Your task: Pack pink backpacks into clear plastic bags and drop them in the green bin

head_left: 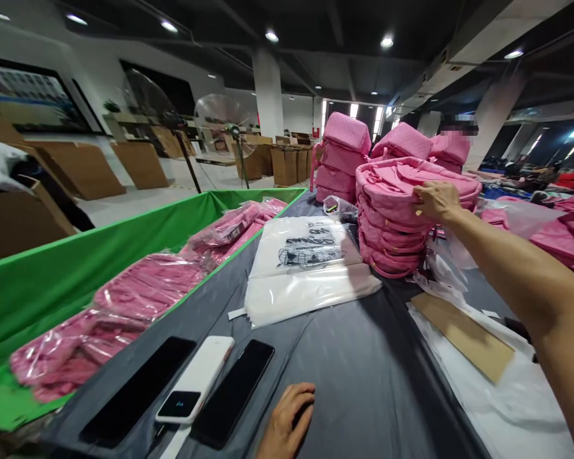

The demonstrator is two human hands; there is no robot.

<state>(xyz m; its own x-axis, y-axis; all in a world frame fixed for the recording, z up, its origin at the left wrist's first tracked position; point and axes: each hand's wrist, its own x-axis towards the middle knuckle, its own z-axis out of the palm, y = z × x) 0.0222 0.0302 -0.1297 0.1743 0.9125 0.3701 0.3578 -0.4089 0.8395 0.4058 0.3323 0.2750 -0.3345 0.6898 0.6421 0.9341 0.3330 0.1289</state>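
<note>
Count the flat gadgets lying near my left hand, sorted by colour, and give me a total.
Black phones: 2, one left of the white device and one right of it, nearest the left hand
White power bank with a small lit display: 1
Total: 3

All three lie flat on the grey table cover.

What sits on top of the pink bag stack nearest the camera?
The right hand rests on the pink bag stack's top bag; whatever the palm covers stays hidden.
</note>
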